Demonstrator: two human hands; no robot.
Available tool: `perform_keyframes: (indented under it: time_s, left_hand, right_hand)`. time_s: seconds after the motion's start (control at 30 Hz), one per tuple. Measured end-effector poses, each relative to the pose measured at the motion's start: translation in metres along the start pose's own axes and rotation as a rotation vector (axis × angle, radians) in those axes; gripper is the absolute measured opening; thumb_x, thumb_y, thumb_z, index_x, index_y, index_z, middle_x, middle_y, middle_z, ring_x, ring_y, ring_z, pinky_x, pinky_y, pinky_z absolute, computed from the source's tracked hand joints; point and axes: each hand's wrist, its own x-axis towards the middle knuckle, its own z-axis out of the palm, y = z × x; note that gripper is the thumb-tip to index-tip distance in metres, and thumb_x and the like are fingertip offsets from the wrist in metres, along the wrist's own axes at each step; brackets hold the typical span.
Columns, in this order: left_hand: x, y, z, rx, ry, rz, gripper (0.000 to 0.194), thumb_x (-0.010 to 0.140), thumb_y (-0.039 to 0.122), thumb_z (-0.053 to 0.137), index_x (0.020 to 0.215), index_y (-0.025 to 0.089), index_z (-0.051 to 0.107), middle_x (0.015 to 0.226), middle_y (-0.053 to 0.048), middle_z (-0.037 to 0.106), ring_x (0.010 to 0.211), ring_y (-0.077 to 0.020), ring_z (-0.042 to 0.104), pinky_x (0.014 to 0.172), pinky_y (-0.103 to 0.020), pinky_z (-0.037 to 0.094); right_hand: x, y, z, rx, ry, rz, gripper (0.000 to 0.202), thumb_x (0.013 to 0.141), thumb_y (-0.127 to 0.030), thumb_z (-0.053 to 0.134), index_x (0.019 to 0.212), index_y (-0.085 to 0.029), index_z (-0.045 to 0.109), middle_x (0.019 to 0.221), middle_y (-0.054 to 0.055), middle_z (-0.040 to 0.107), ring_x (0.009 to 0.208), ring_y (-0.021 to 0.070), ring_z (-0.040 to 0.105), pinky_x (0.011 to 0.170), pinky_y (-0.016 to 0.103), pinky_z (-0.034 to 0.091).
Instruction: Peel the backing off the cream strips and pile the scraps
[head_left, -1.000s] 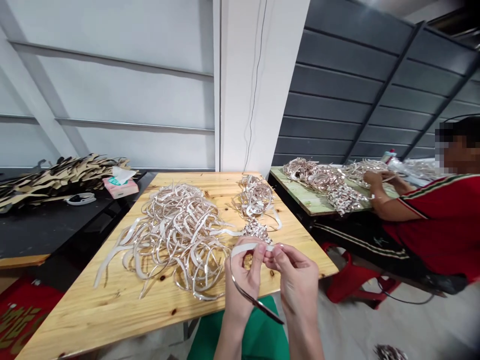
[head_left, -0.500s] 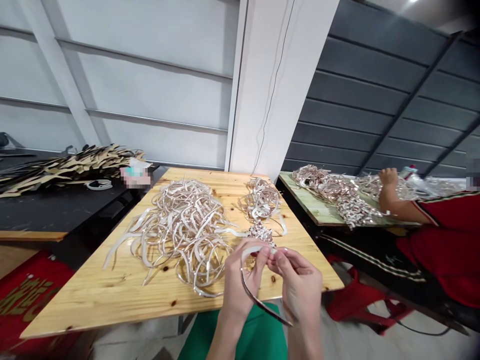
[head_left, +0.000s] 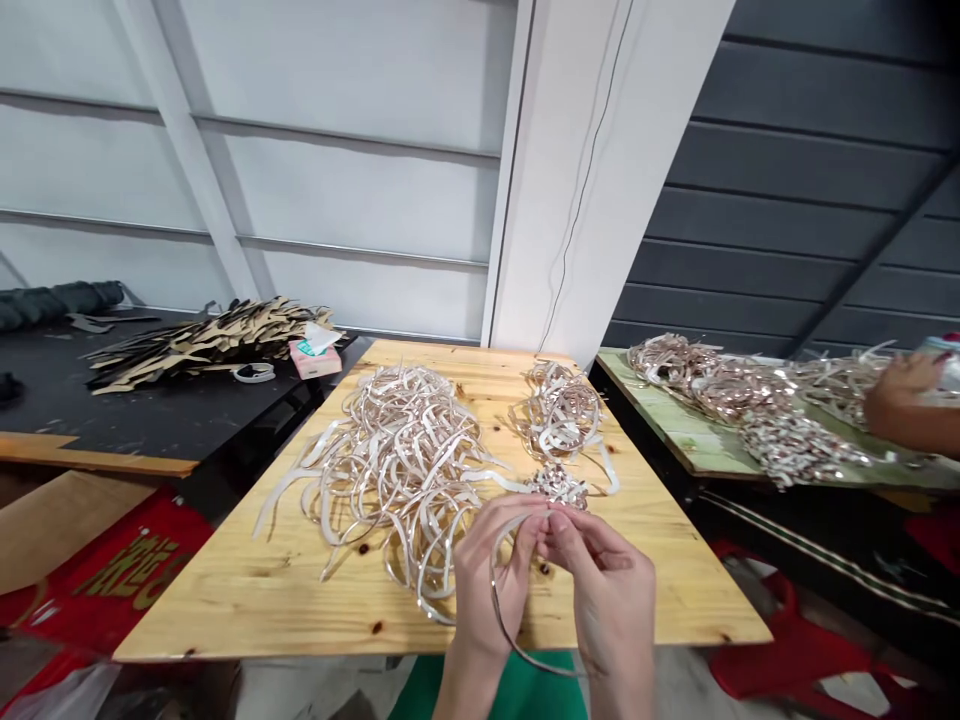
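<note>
My left hand (head_left: pixel 489 570) and my right hand (head_left: pixel 609 585) meet over the near part of the wooden table, fingertips pinched together on one narrow strip (head_left: pixel 526 657). The strip has a white side and a shiny metallic side, and it curls down in a loop past my left hand to my right wrist. Just beyond my fingers lies a small heap of shiny cut pieces (head_left: pixel 559 485). A large tangle of similar strips (head_left: pixel 409 450) spreads to the left of my hands. Behind the cut pieces sits a smaller tangle of strips (head_left: pixel 562 405).
On the dark table (head_left: pixel 112 400) at left are black and tan scraps (head_left: pixel 217 340), a white roll (head_left: pixel 253 373) and a tissue pack (head_left: pixel 315 358). A co-worker's hand (head_left: pixel 904 385) is above a greenish table (head_left: pixel 694 450) bearing more strips. A red stool (head_left: pixel 787 640) stands at lower right.
The view has turned right, moving the table contents within the picture. My hands keep pinching the strip, whose loop hangs lower. The co-worker's hand is now beside a bottle-like item.
</note>
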Motion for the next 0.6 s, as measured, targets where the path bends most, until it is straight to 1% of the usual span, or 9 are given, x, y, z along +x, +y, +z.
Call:
perform_keyframes:
  time_s: [0.17, 0.27, 0.33, 0.43, 0.6]
  left_hand:
    - [0.003, -0.015, -0.009, -0.001, -0.069, -0.033, 0.021, 0.104, 0.012, 0.065, 0.111, 0.023, 0.082, 0.110, -0.007, 0.085, 0.103, -0.0200, 0.080, 0.094, -0.031, 0.063]
    - [0.006, -0.024, -0.011, -0.018, -0.139, -0.038, 0.021, 0.104, 0.012, 0.066, 0.110, 0.023, 0.082, 0.110, -0.006, 0.085, 0.103, -0.0199, 0.079, 0.094, -0.031, 0.062]
    - [0.008, -0.028, -0.011, -0.024, -0.181, -0.041, 0.019, 0.104, 0.012, 0.066, 0.108, 0.023, 0.081, 0.107, -0.005, 0.085, 0.101, -0.0195, 0.079, 0.094, -0.030, 0.061]
    - [0.010, -0.033, -0.011, -0.039, -0.234, -0.058, 0.017, 0.104, 0.014, 0.067, 0.103, 0.022, 0.081, 0.102, -0.004, 0.085, 0.098, -0.0195, 0.079, 0.093, -0.030, 0.061]
    - [0.012, -0.034, -0.010, -0.075, -0.324, -0.118, 0.016, 0.104, 0.017, 0.068, 0.101, 0.022, 0.083, 0.101, -0.005, 0.085, 0.096, -0.0194, 0.079, 0.092, -0.030, 0.060]
  right_hand:
    - [0.003, 0.007, 0.007, -0.107, -0.062, -0.026, 0.031, 0.083, -0.048, 0.091, 0.092, -0.019, 0.089, 0.080, 0.009, 0.084, 0.068, 0.0211, 0.076, 0.067, 0.030, 0.067]
    - [0.003, 0.009, 0.007, -0.182, -0.041, -0.013, 0.033, 0.086, -0.052, 0.087, 0.090, -0.018, 0.086, 0.081, 0.009, 0.082, 0.068, 0.0216, 0.074, 0.064, 0.029, 0.065]
    - [0.002, 0.008, 0.006, -0.220, -0.032, 0.015, 0.035, 0.088, -0.054, 0.085, 0.090, -0.019, 0.083, 0.083, 0.009, 0.081, 0.069, 0.0224, 0.073, 0.062, 0.029, 0.064]
    - [-0.001, 0.003, 0.003, -0.276, -0.055, 0.036, 0.034, 0.092, -0.053, 0.080, 0.088, -0.019, 0.078, 0.083, 0.007, 0.077, 0.070, 0.0216, 0.070, 0.061, 0.028, 0.061]
    - [-0.004, 0.000, -0.003, -0.372, -0.044, 0.040, 0.030, 0.098, -0.046, 0.071, 0.082, -0.020, 0.072, 0.069, 0.000, 0.065, 0.065, 0.0169, 0.060, 0.057, 0.023, 0.050]
